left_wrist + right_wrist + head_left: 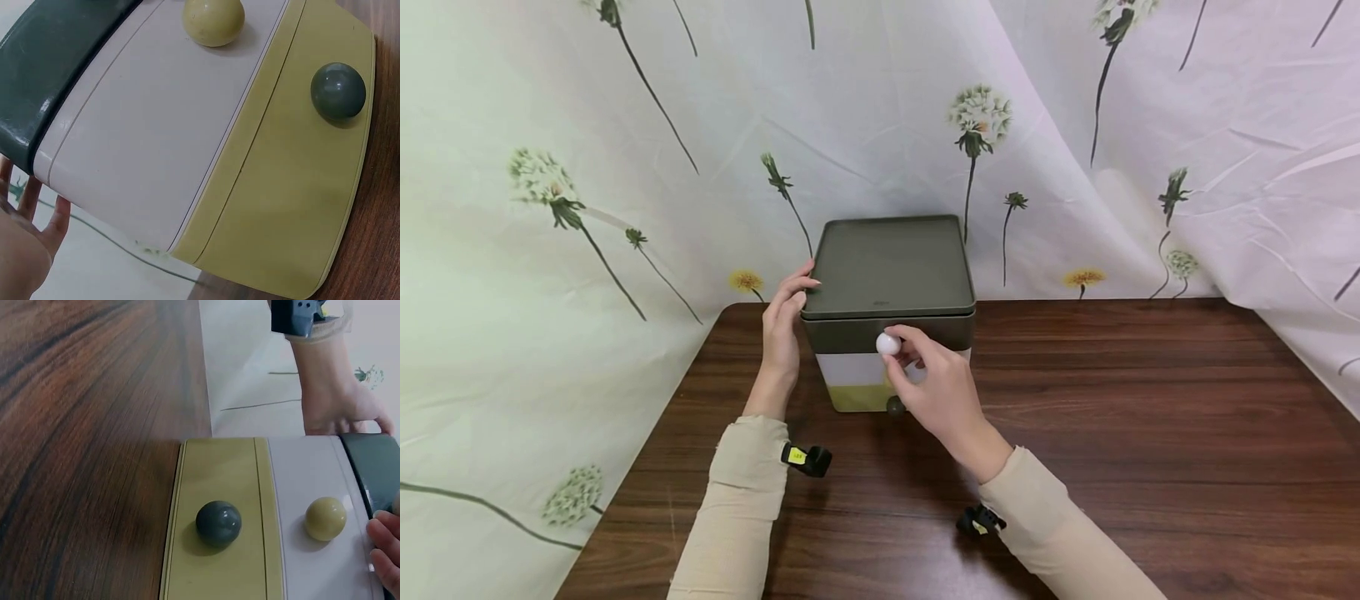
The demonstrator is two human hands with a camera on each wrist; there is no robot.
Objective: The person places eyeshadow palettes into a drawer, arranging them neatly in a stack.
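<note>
A small three-drawer box (891,262) has a dark green top drawer (56,69), a white middle drawer (156,112) and a yellow-green bottom drawer (275,200). My right hand (942,387) pinches the white round knob (888,344) of the top drawer between thumb and fingers. Against the box's upper left side rests my left hand (782,325), fingers extended along the edge. A yellow knob (325,519) sits on the middle drawer, and a dark green knob (218,524) on the bottom one. All three drawers look closed.
The box stands on a dark wood-grain table (1150,417), near its back edge. Behind and to the left hangs a white cloth (880,108) printed with dandelions. Each wrist wears a black strapped camera (808,458).
</note>
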